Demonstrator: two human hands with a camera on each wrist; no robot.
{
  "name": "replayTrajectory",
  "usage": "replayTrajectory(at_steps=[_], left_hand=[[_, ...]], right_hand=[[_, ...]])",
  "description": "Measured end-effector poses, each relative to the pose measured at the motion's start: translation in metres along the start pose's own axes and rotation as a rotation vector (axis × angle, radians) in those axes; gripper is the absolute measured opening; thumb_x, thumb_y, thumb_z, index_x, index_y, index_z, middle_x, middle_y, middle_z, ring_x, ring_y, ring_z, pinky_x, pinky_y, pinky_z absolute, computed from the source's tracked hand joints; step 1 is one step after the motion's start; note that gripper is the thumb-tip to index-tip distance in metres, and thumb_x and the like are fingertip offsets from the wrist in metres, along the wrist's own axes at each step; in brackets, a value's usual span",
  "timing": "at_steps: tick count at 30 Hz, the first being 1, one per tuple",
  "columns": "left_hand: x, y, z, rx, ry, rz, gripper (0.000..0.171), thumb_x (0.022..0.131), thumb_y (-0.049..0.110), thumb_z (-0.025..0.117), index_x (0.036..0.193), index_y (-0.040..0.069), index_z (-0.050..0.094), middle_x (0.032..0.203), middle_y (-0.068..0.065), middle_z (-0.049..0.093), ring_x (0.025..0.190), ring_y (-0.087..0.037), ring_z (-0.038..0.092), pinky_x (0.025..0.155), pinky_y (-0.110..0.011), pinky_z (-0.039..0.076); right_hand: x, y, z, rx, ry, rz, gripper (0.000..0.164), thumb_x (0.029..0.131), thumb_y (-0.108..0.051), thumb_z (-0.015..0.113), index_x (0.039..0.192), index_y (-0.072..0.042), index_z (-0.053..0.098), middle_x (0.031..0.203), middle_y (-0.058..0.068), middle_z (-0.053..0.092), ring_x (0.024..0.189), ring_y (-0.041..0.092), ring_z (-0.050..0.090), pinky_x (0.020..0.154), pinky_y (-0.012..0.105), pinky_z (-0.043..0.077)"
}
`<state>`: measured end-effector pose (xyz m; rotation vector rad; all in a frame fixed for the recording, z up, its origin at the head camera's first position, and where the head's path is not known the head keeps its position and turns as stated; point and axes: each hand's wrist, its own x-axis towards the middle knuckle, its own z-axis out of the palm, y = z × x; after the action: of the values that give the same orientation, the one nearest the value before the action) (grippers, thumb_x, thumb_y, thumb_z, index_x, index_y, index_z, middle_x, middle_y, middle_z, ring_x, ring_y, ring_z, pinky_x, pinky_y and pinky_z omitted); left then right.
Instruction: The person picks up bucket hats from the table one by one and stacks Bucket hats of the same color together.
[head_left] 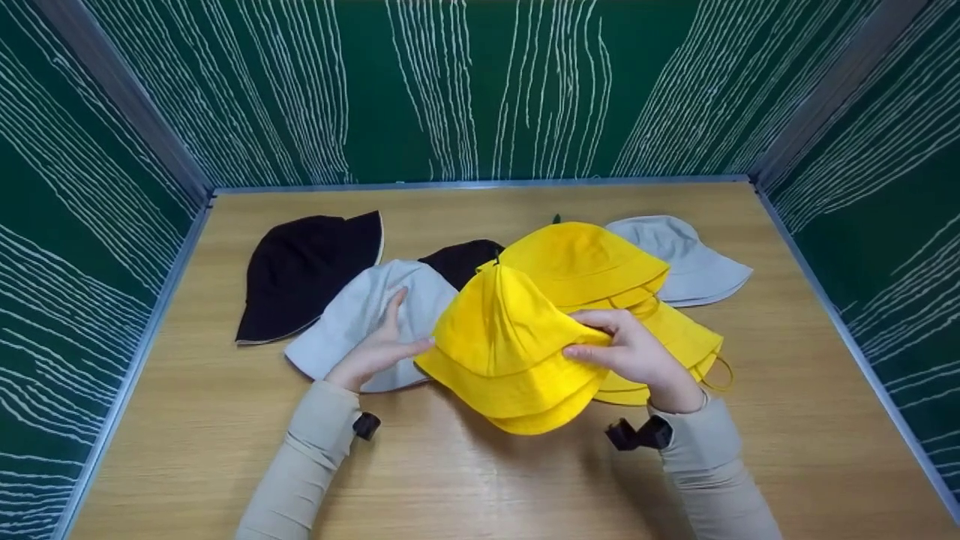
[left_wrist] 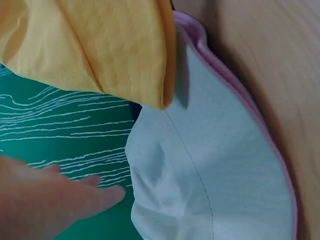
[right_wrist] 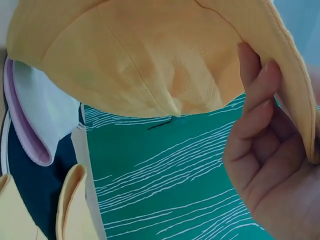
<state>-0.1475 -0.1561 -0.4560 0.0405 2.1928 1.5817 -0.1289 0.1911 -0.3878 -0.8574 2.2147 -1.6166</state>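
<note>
My right hand (head_left: 630,349) pinches the right brim of a yellow bucket hat (head_left: 499,330), thumb on the near side. In the right wrist view, its fingers (right_wrist: 257,125) are curled round the brim. The hat is held up over the table, crown upward, with layered edges at its lower front. Spread out at the hat's left side is my left hand (head_left: 381,345), its thumb tip right at the brim in the head view. Behind that hand lies a pale grey bucket hat (head_left: 352,315), whose pinkish edge shows in the left wrist view.
A black hat (head_left: 307,270) lies at the back left, another black hat (head_left: 465,255) partly hidden at the middle. More yellow hats (head_left: 585,259) overlap behind my right hand, one with a cord (head_left: 721,375). A second pale hat (head_left: 675,259) lies back right. Green, white-streaked walls (head_left: 487,90) enclose the wooden table (head_left: 480,495).
</note>
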Motion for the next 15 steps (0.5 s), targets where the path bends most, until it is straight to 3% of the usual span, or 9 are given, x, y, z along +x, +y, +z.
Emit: replayTrajectory(at_steps=[3,6,11,15], left_hand=[[0.0024,0.0016,0.0033,0.074,-0.095,-0.008,0.109,0.080,0.034,0.074,0.151,0.022,-0.007,0.159,-0.013,-0.004,0.145,-0.033,0.006,0.115,-0.055,0.007],[0.0055,0.0021,0.0068,0.084,-0.140,0.013,0.107,0.078,0.032,0.077,0.152,0.019,0.001,0.155,-0.018,0.020,0.141,-0.033,0.024,0.115,-0.052,0.017],[0.0088,-0.0014,0.0074,0.058,-0.171,0.037,0.076,0.081,0.025,0.074,0.143,0.006,0.034,0.131,-0.017,0.055,0.112,-0.024,0.056,0.101,-0.039,0.043],[0.0071,-0.0058,0.0038,0.074,-0.136,0.022,0.051,0.084,0.026,0.072,0.126,0.003,0.053,0.112,-0.009,0.064,0.090,-0.018,0.059,0.086,-0.029,0.049]], right_hand=[[-0.0005,-0.0022,0.0006,0.002,-0.011,-0.053,0.030,0.087,0.000,0.064,0.115,0.010,0.061,0.100,-0.011,0.067,0.076,0.008,0.062,0.071,0.024,0.055],[-0.0005,-0.0044,0.0003,0.021,-0.020,-0.109,0.028,0.087,0.003,0.063,0.114,0.008,0.062,0.101,-0.010,0.067,0.076,0.008,0.063,0.071,0.023,0.055],[-0.0027,-0.0048,-0.0014,0.066,-0.033,-0.126,0.029,0.087,0.005,0.061,0.116,0.008,0.062,0.102,-0.008,0.068,0.076,0.009,0.064,0.071,0.024,0.055],[-0.0048,-0.0013,-0.0020,0.077,-0.021,-0.058,0.030,0.089,0.002,0.060,0.117,0.011,0.059,0.101,-0.008,0.069,0.076,0.010,0.065,0.071,0.027,0.056]])
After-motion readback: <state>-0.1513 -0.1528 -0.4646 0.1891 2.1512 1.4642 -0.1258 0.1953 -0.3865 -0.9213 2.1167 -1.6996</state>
